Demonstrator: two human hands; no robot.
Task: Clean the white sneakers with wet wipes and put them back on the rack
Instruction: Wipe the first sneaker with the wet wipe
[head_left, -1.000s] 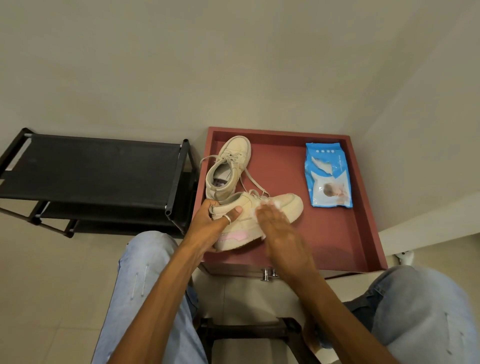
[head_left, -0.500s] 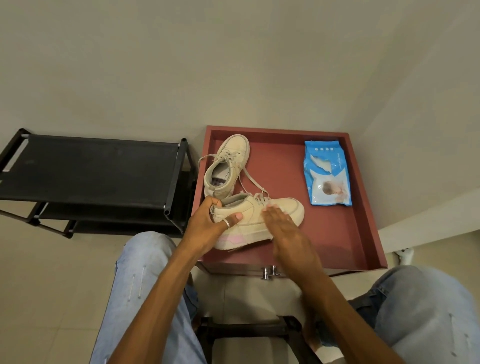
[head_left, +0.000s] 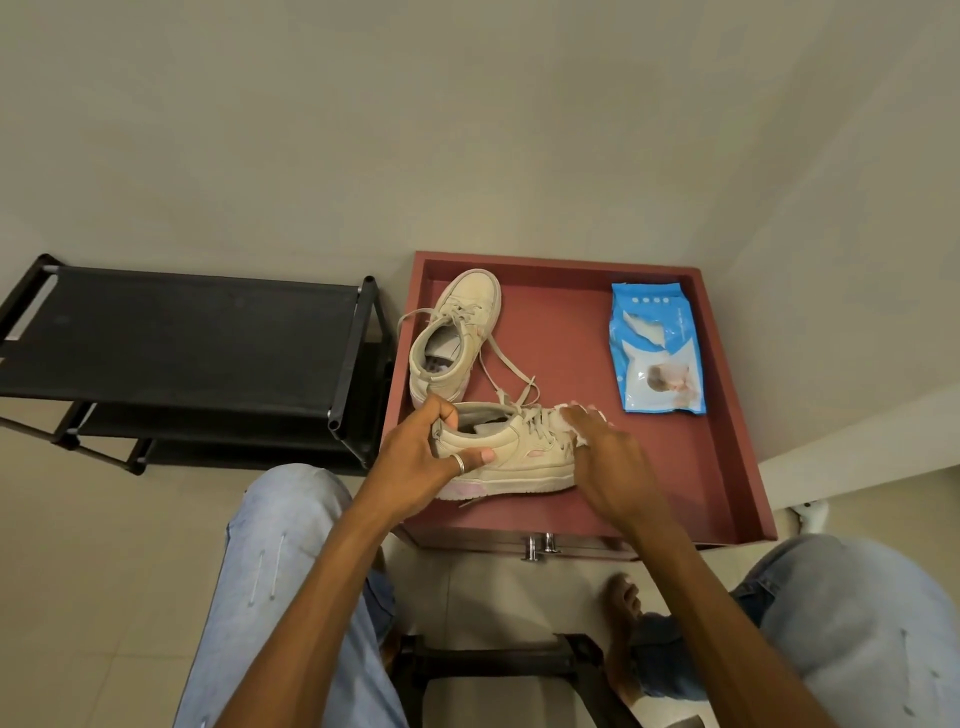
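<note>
The near sneaker (head_left: 511, 452) lies on its side at the front of the red tray (head_left: 727, 467), with its toe pointing right. The left hand (head_left: 421, 462) grips the heel end, fingers curled over the back rim and the thumb, which wears a ring, pressed on the side. The right hand (head_left: 608, 457) lies over the toe end and presses a white wet wipe (head_left: 574, 415) onto the shoe, fingers bent around it. Only a little of the wipe peeks out past the fingertips.

The second sneaker (head_left: 457, 338) stands upright on the tray just behind the near one, by the tray's left wall, toe pointing toward the back wall. Its loose laces trail across the tray floor to the near sneaker.

A blue pack of wipes (head_left: 657, 348) lies flat in the tray's back right part, apart from both shoes, with its flap open.

The black shoe rack (head_left: 182, 338) stands just left of the tray. Its top shelf is bare.

In front of the tray are the person's knees in light blue jeans (head_left: 291, 571), and a bare foot (head_left: 621, 597) on the pale tile floor (head_left: 78, 571).
</note>
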